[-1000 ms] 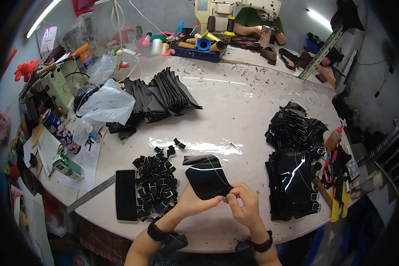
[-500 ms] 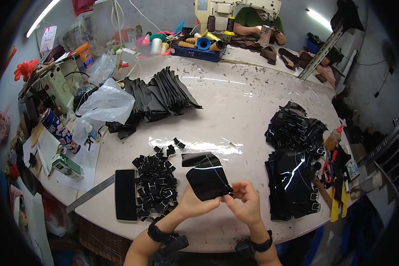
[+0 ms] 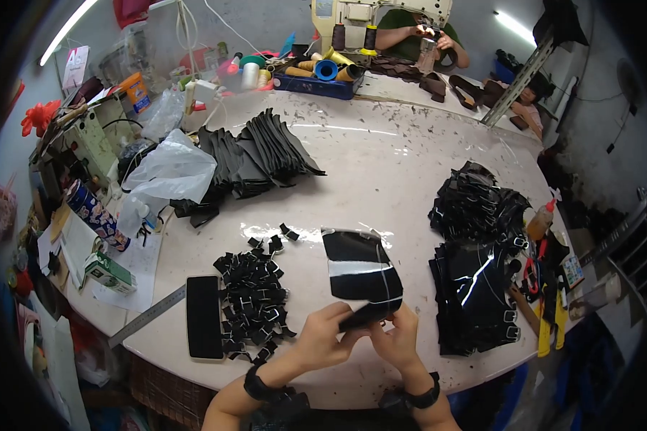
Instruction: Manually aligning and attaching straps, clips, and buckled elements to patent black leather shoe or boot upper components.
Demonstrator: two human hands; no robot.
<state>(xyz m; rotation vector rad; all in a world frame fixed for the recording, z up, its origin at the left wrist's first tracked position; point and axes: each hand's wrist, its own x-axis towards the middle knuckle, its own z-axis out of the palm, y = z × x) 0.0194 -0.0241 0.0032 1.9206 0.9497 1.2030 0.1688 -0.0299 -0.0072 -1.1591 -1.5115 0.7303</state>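
A glossy black leather-like panel [image 3: 359, 279] is held in front of me, stretching away over the table with its near end curled up. My left hand [image 3: 325, 337] is closed on the panel's near left edge. My right hand [image 3: 397, 339] pinches its near right corner, and the fingertips there are partly hidden. To the left lies a heap of small black tabs with silver metal rings [image 3: 255, 302]. On the right sits a stack of glossy black panels with metal buckles [image 3: 471, 302], and behind it a looser pile of similar black pieces [image 3: 474, 205].
Beside the tabs are a black phone [image 3: 204, 316] and a metal ruler [image 3: 148, 316]. Dark layered pieces [image 3: 259, 158] and a plastic bag [image 3: 172, 169] stand at far left. Yellow-handled tools [image 3: 552, 323] and a bottle [image 3: 541, 221] line the right edge. Another person [image 3: 449, 50] works behind a sewing machine [image 3: 338, 21].
The panel has swung to the right and now extends farther from me, its near end bent up. My left hand has shifted slightly right and turned over its edge.
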